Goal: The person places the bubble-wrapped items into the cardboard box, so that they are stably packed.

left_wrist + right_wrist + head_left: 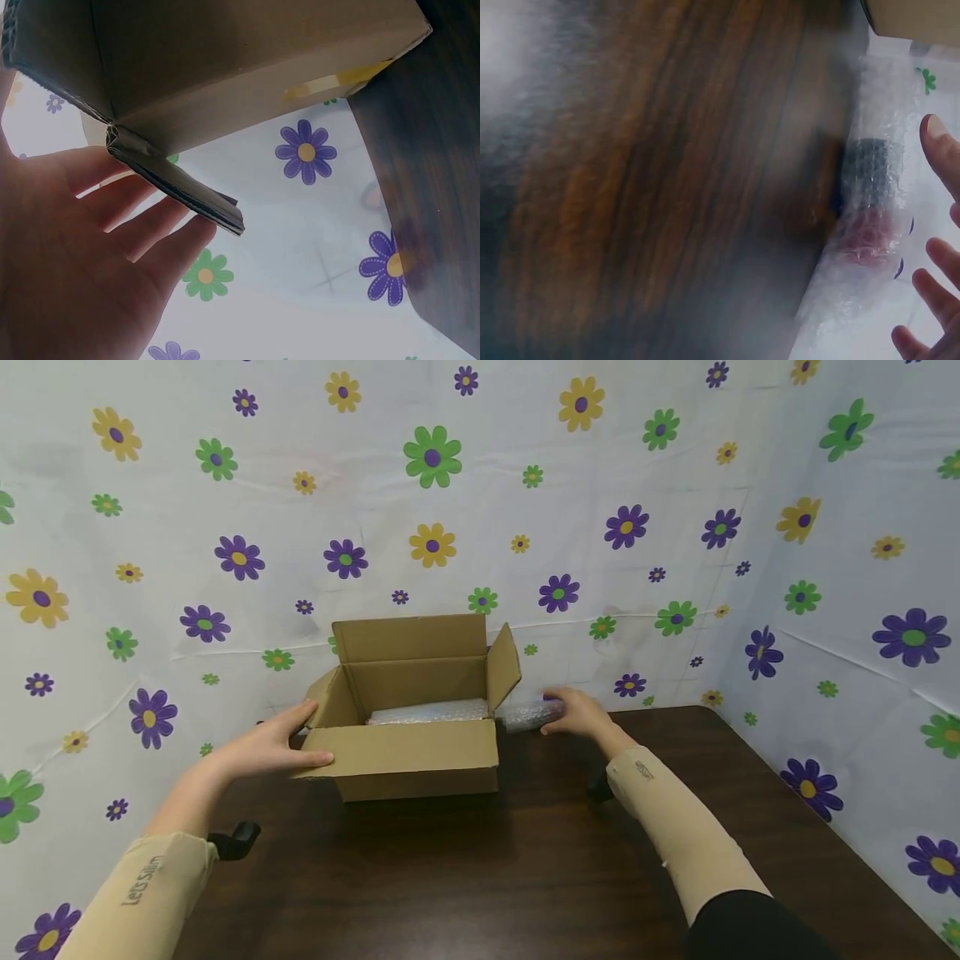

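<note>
An open cardboard box (420,783) stands on the dark table with its flaps spread. My left hand (262,745) holds the box at its left front corner, thumb on the front flap and fingers at the side flap. In the left wrist view the fingers (161,240) lie against the folded flap (180,187); the thumb is mostly hidden. Inside the box is bubble wrap (427,712); its contents cannot be made out. Right of the box lies a bubble-wrapped item (870,195) with dark and reddish parts. My right hand (581,714) is beside its right end, fingers spread.
The dark wooden table (465,877) reaches to a flower-patterned cloth (495,510) at the back, which also covers the right side. Black wrist-camera parts (234,842) stick out near the left forearm.
</note>
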The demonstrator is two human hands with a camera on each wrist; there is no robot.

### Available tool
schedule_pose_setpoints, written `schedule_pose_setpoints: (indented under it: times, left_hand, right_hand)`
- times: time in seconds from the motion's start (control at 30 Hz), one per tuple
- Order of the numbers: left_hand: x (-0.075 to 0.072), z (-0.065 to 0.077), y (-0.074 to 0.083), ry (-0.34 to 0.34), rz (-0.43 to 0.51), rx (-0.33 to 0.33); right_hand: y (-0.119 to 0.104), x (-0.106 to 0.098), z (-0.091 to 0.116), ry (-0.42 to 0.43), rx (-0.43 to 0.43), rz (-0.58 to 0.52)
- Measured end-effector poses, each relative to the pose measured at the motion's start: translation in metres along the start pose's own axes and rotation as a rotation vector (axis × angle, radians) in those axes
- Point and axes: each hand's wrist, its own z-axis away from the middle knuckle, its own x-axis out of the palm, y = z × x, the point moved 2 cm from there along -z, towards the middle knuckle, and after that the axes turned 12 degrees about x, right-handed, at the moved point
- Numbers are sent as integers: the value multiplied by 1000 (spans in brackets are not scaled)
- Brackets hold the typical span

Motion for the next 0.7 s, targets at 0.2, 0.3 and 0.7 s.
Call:
schedule_pose_setpoints:
  times: [0.2, 0.3, 0.7]
  left_hand:
    - [2, -1, 1, 2, -4, 4]
    - [2, 0, 1, 7, -9, 3]
    - [5, 0, -4, 16, -10, 1]
  right_hand:
    - [2, 2, -8, -8, 68, 33]
    - [4, 2, -13, -12, 100, 49]
    - [3, 9, -16, -26, 125, 75]
